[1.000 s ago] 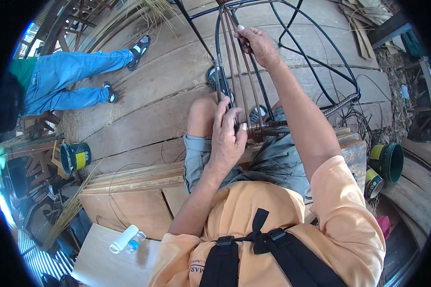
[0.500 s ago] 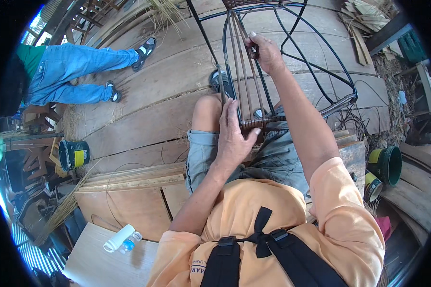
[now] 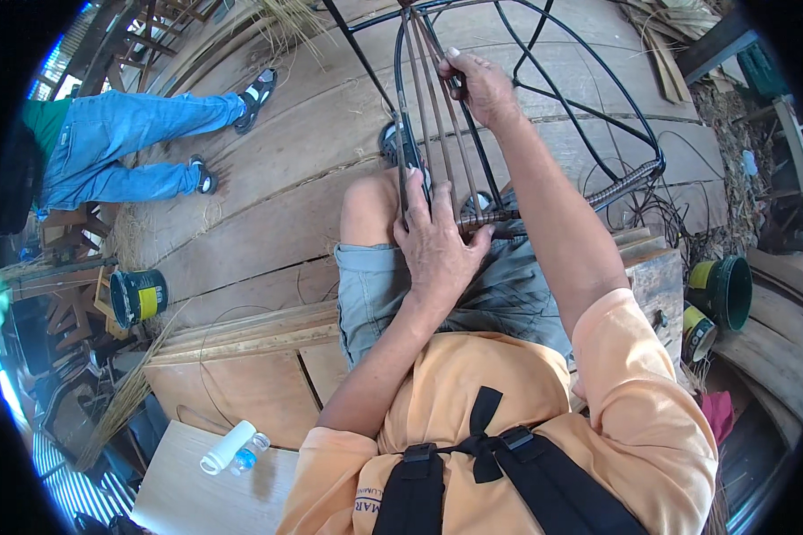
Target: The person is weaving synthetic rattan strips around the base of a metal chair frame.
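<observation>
A black metal frame [image 3: 595, 101] with curved bars leans toward my lap. Several brown flat strips [image 3: 442, 134] run lengthwise across it, down to a near bar [image 3: 629, 181] wrapped in brown strand. Over the near left corner rests my left hand [image 3: 437, 248], fingers stretched up along the strips and thumb apart at the wrapped bar. My right hand [image 3: 484, 89] is closed in a pinch farther up, beside the rightmost strip and a black rail. Its fingers hide what they hold.
At the left stands a person in blue jeans [image 3: 152, 116]. Dark buckets [image 3: 136, 296] sit to the left and right. A white tumbler [image 3: 228, 446] and a clear bottle [image 3: 252, 451] lie on a pale board at the lower left. Tangled dark strands [image 3: 656, 214] lie right of the frame.
The frame has tilted and shifted slightly left and away. My right hand has moved a little up and left with it. My left hand's fingers have spread farther over the strips.
</observation>
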Demonstrator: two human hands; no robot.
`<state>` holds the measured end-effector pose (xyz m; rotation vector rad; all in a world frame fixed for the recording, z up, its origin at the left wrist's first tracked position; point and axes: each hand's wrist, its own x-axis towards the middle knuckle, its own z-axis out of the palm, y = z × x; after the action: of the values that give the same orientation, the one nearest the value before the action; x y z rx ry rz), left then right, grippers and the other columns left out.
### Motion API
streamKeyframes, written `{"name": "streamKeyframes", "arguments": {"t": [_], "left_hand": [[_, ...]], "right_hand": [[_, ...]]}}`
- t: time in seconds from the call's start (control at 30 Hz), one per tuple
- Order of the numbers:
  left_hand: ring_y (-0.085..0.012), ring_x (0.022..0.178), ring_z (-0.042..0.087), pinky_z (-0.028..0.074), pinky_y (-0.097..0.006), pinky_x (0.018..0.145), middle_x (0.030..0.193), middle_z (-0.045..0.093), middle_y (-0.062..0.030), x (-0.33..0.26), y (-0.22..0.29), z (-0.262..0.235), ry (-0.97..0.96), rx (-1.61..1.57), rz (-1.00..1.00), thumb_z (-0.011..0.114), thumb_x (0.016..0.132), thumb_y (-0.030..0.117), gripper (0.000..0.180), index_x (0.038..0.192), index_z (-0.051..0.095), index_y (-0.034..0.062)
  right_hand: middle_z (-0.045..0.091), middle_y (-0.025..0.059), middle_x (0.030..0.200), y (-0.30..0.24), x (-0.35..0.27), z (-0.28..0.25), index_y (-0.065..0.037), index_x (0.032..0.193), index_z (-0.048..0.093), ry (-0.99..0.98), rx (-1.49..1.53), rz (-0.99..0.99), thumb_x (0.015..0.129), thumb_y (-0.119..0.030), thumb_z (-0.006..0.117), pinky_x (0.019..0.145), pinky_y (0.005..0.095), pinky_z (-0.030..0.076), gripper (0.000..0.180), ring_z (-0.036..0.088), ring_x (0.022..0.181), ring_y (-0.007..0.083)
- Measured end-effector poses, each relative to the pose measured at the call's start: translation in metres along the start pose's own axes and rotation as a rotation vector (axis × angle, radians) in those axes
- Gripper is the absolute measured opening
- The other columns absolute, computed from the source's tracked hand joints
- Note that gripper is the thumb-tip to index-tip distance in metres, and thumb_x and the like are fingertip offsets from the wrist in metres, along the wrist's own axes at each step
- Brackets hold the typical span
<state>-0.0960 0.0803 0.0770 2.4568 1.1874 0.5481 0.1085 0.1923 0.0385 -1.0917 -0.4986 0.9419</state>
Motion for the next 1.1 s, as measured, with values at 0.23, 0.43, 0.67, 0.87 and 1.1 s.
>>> {"name": "streamKeyframes", "arguments": {"t": [0.23,0.43,0.67,0.87,1.1], "left_hand": [[-0.0338,0.117,0.040,0.029,-0.052,0.091,0.138,0.021,-0.0207,-0.002,-0.003,-0.001,-0.010,-0.040,-0.015,0.076,0.062,0.027,0.073,0.123,0.041,0.0043],[-0.0359,0.126,0.029,0.026,-0.041,0.104,0.133,0.029,-0.0250,0.000,-0.038,-0.005,0.140,-0.420,0.018,0.050,0.086,0.012,0.041,0.123,0.039,-0.0023],[-0.0324,0.111,0.045,0.035,-0.039,0.096,0.128,0.036,-0.0206,0.021,-0.047,0.011,0.267,-0.568,-0.053,0.039,0.093,0.010,0.030,0.120,0.039,-0.0027],[-0.0343,0.114,0.043,0.034,-0.039,0.097,0.121,0.044,-0.0219,0.027,-0.053,0.007,0.328,-0.579,-0.073,0.040,0.093,0.011,0.028,0.117,0.042,-0.0047],[-0.0400,0.123,0.029,0.028,-0.048,0.101,0.133,0.029,-0.0203,-0.012,-0.042,-0.012,0.184,-0.217,0.216,0.073,0.066,0.016,0.067,0.124,0.041,0.0048]], "right_hand": [[0.062,0.0015,0.076,-0.001,-0.001,0.003,-0.005,0.080,0.061,0.000,-0.042,0.020,0.084,-0.027,0.060,0.055,0.0243,0.040,0.023,0.054,0.070,0.0092],[0.061,0.0013,0.071,-0.003,-0.002,0.004,-0.004,0.075,0.063,-0.007,-0.107,-0.015,0.084,-0.028,0.060,0.051,0.0224,0.039,0.026,0.052,0.062,0.0079],[0.058,-0.0012,0.071,-0.009,0.012,0.012,-0.008,0.076,0.062,-0.068,-0.154,0.031,0.085,-0.031,0.058,0.054,0.0222,0.037,0.025,0.049,0.064,0.0076],[0.060,0.0001,0.071,-0.010,0.020,0.020,-0.007,0.077,0.062,-0.040,-0.150,0.040,0.085,-0.028,0.058,0.050,0.0231,0.038,0.023,0.051,0.062,0.0085],[0.059,-0.0007,0.071,-0.003,0.028,0.010,-0.009,0.077,0.061,-0.040,-0.148,0.034,0.085,-0.029,0.057,0.052,0.0231,0.038,0.022,0.050,0.064,0.0087]]}}
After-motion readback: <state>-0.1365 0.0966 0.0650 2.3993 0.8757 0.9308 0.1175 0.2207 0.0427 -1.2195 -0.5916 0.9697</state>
